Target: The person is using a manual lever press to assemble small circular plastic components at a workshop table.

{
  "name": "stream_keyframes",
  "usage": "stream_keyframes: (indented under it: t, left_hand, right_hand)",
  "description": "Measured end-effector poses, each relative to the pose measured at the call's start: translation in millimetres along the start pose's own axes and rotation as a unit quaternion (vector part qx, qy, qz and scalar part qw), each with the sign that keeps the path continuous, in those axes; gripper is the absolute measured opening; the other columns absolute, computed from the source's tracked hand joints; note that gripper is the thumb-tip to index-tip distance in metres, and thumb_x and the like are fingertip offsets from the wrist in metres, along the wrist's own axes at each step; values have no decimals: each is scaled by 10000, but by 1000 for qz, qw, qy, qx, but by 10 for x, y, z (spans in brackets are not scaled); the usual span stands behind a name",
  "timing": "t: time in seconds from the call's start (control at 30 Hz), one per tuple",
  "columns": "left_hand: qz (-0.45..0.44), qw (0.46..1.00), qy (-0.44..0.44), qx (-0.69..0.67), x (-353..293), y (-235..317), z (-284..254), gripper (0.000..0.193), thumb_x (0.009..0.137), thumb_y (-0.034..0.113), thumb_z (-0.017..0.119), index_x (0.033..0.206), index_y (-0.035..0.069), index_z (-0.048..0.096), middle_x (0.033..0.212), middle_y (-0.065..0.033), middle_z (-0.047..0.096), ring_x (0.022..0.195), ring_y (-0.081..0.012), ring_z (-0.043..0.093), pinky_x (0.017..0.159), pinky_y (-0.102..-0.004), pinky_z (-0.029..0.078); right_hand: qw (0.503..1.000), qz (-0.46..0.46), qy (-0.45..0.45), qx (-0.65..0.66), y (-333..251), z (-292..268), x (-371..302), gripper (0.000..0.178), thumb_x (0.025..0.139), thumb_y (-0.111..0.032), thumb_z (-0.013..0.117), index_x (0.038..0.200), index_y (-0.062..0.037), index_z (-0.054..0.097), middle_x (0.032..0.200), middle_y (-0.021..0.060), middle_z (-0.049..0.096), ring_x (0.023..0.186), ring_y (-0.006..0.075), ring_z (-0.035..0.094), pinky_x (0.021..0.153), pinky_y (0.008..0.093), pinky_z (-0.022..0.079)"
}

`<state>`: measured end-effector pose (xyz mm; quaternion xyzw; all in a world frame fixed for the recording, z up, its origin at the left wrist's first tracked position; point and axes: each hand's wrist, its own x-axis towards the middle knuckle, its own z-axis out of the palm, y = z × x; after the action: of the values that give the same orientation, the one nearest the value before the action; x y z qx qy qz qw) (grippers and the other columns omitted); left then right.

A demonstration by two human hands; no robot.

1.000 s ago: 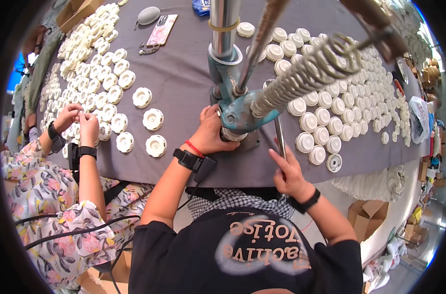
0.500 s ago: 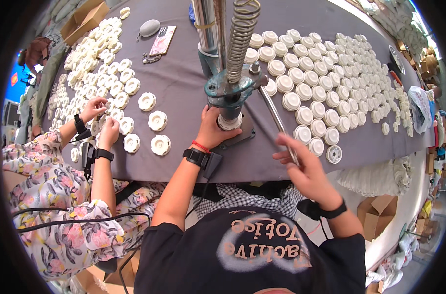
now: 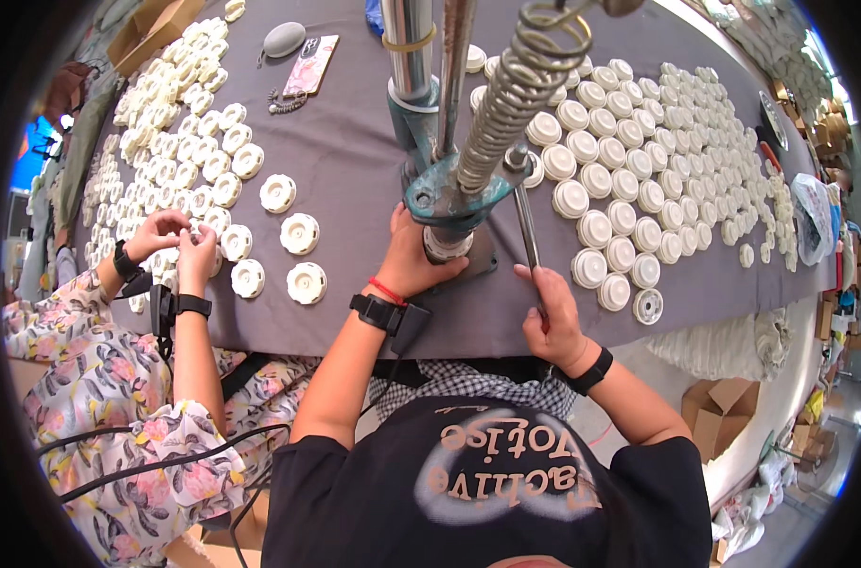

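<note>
A green-painted hand press (image 3: 457,197) with a coiled spring (image 3: 514,109) stands in front of me on the cloth-covered table. Under its ram sits a white round plastic part (image 3: 447,246), partly hidden by the press head. My left hand (image 3: 410,257) curls around that part from the left, thumb across its near side. A metal lever (image 3: 528,227) slopes down from the press's right side. Around its lower end, my right hand (image 3: 555,327) is closed, thumb and fingers bent.
White round caps (image 3: 596,208) cover the table's right side in rows. More white rings (image 3: 199,170) are heaped at left, where a co-worker's hands (image 3: 180,241) handle small parts. A phone (image 3: 312,66) and a grey oval device (image 3: 285,40) lie behind. An open carton (image 3: 719,417) stands below, right.
My right hand has gone from loosely spread fingers to a closed grip on the lever, shifting left. The press head and spring appear lower and further right. My left hand stays on the white part.
</note>
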<state>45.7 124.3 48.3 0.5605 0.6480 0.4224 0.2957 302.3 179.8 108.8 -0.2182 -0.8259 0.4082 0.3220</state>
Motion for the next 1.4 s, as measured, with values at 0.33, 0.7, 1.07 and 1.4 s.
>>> stream_keyframes:
  t: [0.33, 0.7, 1.07, 1.4]
  left_hand:
    - [-20, 988, 156, 2, -158, 46, 349, 748, 600, 344, 877, 1188, 65, 508, 1200, -106, 548, 1169, -315, 492, 1097, -551, 226]
    - [-24, 976, 191, 103, -173, 438, 399, 751, 607, 421, 868, 1181, 81, 522, 1046, -82, 535, 1065, -305, 524, 1054, -612, 272]
    - [17, 986, 147, 78, -226, 245, 350, 811, 590, 382, 880, 1281, 131, 538, 1309, -94, 535, 1293, -319, 430, 1109, -599, 173]
    - [-13, 986, 149, 68, -296, 149, 416, 816, 583, 399, 885, 1277, 115, 563, 1361, -108, 531, 1380, -365, 339, 1114, -608, 140]
  right_hand:
    - [966, 233, -57, 97, -482, -282, -36, 748, 728, 70, 486, 1453, -1, 319, 1248, 186, 586, 1042, 316, 614, 862, 377, 486]
    - [999, 25, 28, -31, -1678, -975, 1484, 432, 818, -6, 362, 1157, 69, 618, 1085, 179, 675, 997, 236, 648, 923, 308, 463]
    - [996, 7, 60, 59, -1705, -978, 1688, 397, 852, -4, 364, 1148, 81, 614, 1021, 168, 670, 953, 211, 642, 870, 304, 481]
    - [977, 200, -53, 53, -1529, -1013, 483, 777, 734, 42, 424, 1492, 10, 254, 1473, 210, 385, 1331, 251, 434, 996, 323, 405]
